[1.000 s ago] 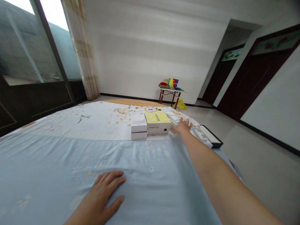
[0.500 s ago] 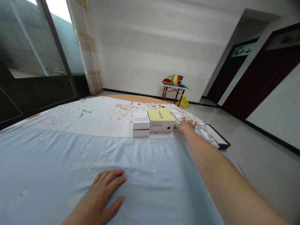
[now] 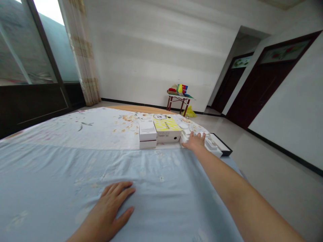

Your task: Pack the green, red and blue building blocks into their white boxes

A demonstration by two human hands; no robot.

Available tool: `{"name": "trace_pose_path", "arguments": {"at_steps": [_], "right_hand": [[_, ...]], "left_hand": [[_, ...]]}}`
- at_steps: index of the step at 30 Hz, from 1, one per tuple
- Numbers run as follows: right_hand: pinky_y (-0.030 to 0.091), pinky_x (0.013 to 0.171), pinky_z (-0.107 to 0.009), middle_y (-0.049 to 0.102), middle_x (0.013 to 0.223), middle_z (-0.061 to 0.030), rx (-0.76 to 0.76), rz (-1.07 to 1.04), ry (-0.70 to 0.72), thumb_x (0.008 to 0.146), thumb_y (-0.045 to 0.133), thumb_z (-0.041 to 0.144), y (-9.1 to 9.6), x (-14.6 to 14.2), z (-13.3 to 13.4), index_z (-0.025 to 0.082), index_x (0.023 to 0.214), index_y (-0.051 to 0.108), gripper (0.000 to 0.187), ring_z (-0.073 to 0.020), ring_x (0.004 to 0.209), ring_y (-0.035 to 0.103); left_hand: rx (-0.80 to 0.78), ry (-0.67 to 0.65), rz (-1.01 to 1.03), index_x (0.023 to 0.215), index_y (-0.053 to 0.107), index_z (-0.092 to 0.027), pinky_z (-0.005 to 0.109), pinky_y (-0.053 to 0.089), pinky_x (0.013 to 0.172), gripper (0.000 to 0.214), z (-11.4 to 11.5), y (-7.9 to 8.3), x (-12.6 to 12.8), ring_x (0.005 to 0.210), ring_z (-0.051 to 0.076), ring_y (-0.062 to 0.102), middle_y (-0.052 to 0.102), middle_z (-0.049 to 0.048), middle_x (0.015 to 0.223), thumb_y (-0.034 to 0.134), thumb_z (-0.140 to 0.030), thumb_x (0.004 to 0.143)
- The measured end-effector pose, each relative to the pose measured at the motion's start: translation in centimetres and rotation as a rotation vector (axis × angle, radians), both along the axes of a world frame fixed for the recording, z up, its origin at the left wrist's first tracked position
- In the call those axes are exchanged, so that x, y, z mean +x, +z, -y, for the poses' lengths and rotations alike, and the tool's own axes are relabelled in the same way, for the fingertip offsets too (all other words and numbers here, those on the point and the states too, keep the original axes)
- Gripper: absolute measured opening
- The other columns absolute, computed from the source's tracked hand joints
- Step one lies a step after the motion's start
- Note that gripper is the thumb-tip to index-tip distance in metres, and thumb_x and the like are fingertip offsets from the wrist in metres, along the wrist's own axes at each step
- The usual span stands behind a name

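Note:
My left hand lies on the light blue bedsheet, palm down, with its fingers apart and nothing in them. Stretched out to the right, my right hand is on a white packaging tray, thumb at the near left side and fingers over the top. Its palm side is hidden. Left of the tray sits a yellow-and-white box with a cartoon drawing. Beside that box are stacked white boxes. To the right of my right hand are another white molded tray and a black-edged box part.
The flowered cloth meets the blue sheet. Beyond the far edge stands a small folding table with colourful packages, and a yellow bag on the floor. A patterned curtain hangs at the left, dark red doors stand right.
The view has turned a little to the right. My right hand has come slightly nearer, its fingers less spread, and more of the white tray shows. My left hand has stayed on the sheet.

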State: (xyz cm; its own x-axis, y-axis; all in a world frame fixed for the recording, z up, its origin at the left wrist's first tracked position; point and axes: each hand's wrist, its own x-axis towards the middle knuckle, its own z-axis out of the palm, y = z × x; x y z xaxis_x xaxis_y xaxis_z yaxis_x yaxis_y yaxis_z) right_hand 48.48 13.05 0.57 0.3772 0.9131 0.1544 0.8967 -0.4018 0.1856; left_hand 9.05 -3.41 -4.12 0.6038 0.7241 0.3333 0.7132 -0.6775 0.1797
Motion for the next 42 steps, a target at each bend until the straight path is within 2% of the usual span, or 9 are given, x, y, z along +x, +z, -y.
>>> {"name": "trace_pose_path", "arguments": {"at_steps": [3, 8, 12, 15, 17, 20, 25, 29, 42], "right_hand": [[-0.016, 0.099, -0.053, 0.048, 0.124, -0.0237, -0.009, 0.024, 0.010, 0.061, 0.050, 0.067, 0.1, 0.3, 1.6, 0.004, 0.137, 0.025, 0.102, -0.0385, 0.127, 0.023], [-0.014, 0.098, -0.054, 0.053, 0.117, -0.0229, -0.001, 0.056, 0.026, 0.061, 0.051, 0.069, 0.2, 0.7, 3.6, 0.004, 0.136, 0.025, 0.103, -0.0376, 0.125, 0.027], [-0.009, 0.100, -0.054, 0.053, 0.117, -0.0219, 0.160, 0.080, 0.111, 0.061, 0.056, 0.064, 1.4, -0.4, 3.8, 0.005, 0.135, 0.028, 0.099, -0.0361, 0.123, 0.028], [0.006, 0.103, -0.050, 0.044, 0.128, -0.0174, 0.282, 0.061, 0.324, 0.070, 0.055, 0.054, 2.5, -2.2, 2.6, 0.012, 0.135, 0.029, 0.081, -0.0308, 0.123, 0.028], [0.020, 0.101, -0.043, 0.037, 0.136, -0.0137, 0.276, 0.023, 0.450, 0.072, 0.058, 0.044, 2.8, -3.7, 1.2, 0.018, 0.135, 0.029, 0.074, -0.0279, 0.124, 0.027], [0.030, 0.095, -0.040, 0.025, 0.143, -0.0126, 0.200, -0.035, 0.471, 0.070, 0.062, 0.031, 2.4, -5.9, -1.2, 0.023, 0.137, 0.025, 0.077, -0.0283, 0.127, 0.025], [0.020, 0.100, -0.050, 0.019, 0.147, -0.0068, 0.096, -0.029, 0.437, 0.072, 0.056, 0.015, 0.8, -7.2, -3.6, 0.029, 0.137, 0.023, 0.074, -0.0307, 0.131, 0.018], [0.022, 0.101, -0.043, 0.030, 0.143, -0.0049, 0.094, -0.010, 0.508, 0.075, 0.050, 0.014, 0.5, -6.8, -3.9, 0.027, 0.138, 0.024, 0.069, -0.0255, 0.128, 0.028], [0.025, 0.096, -0.040, 0.038, 0.138, -0.0058, 0.158, 0.055, 0.502, 0.077, 0.048, 0.019, 0.8, -6.6, 1.7, 0.026, 0.135, 0.030, 0.062, -0.0242, 0.122, 0.033]], "left_hand": [[0.013, -0.004, 0.016, 0.117, 0.055, -0.031, 0.037, 0.041, 0.092, 0.038, -0.1, -0.1, 0.0, 0.108, 0.022, 0.052, 0.057, 0.0024, 0.120, 0.050, -0.041, 0.081], [0.017, -0.013, 0.019, 0.117, 0.055, -0.031, 0.037, 0.041, 0.092, 0.038, -0.2, -0.4, -0.1, 0.108, 0.022, 0.052, 0.057, 0.0022, 0.120, 0.050, -0.043, 0.081], [0.006, -0.006, 0.004, 0.118, 0.054, -0.032, 0.039, 0.041, 0.093, 0.038, -0.3, -0.6, -0.2, 0.110, 0.022, 0.051, 0.056, 0.0016, 0.122, 0.049, -0.043, 0.082], [0.001, -0.004, 0.002, 0.119, 0.053, -0.033, 0.039, 0.040, 0.094, 0.039, -0.3, -0.7, -0.3, 0.111, 0.022, 0.050, 0.055, 0.0010, 0.122, 0.049, -0.044, 0.081], [-0.002, 0.004, 0.003, 0.118, 0.053, -0.033, 0.039, 0.040, 0.094, 0.039, -0.3, -0.8, -0.3, 0.111, 0.022, 0.050, 0.055, 0.0012, 0.122, 0.049, -0.044, 0.081], [-0.014, 0.010, -0.001, 0.119, 0.052, -0.033, 0.040, 0.040, 0.095, 0.039, -0.2, -0.8, -0.3, 0.111, 0.022, 0.050, 0.055, 0.0020, 0.123, 0.048, -0.043, 0.082], [-0.024, 0.008, 0.001, 0.120, 0.051, -0.032, 0.039, 0.040, 0.095, 0.039, 0.2, -0.5, -0.2, 0.112, 0.022, 0.049, 0.054, 0.0026, 0.124, 0.047, -0.042, 0.083], [-0.041, 0.014, 0.014, 0.120, 0.051, -0.031, 0.039, 0.040, 0.095, 0.039, 0.3, -0.1, -0.1, 0.112, 0.022, 0.048, 0.054, 0.0029, 0.123, 0.048, -0.041, 0.083], [-0.032, -0.008, 0.028, 0.118, 0.053, -0.032, 0.039, 0.038, 0.095, 0.038, 0.0, -0.5, -0.1, 0.111, 0.022, 0.050, 0.054, 0.0025, 0.123, 0.048, -0.041, 0.082]]}}
